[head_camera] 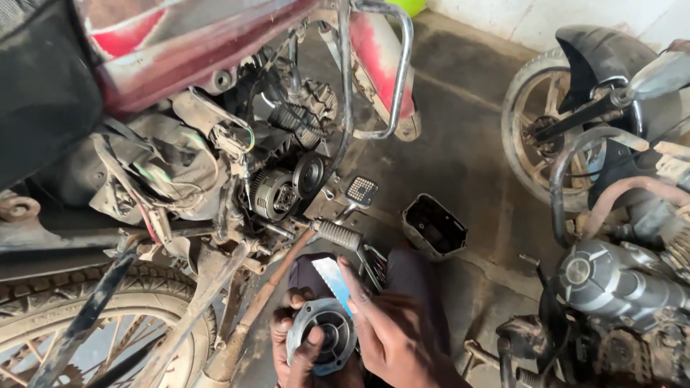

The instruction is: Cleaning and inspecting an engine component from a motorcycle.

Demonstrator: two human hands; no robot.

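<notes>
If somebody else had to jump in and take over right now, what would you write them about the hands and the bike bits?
Left hand: holds the round grey metal engine cover from below, thumb across its face.
Right hand: presses a light blue strip, maybe sandpaper, on the cover's top rim.
Red motorcycle: engine side open, round black clutch parts bare; footpeg just above the hands.
Black rectangular tray: on the concrete floor, right of the footpeg.
Done: cover is off the engine.
Left: cover not yet back on; how far the rim work has got cannot be told.
</notes>
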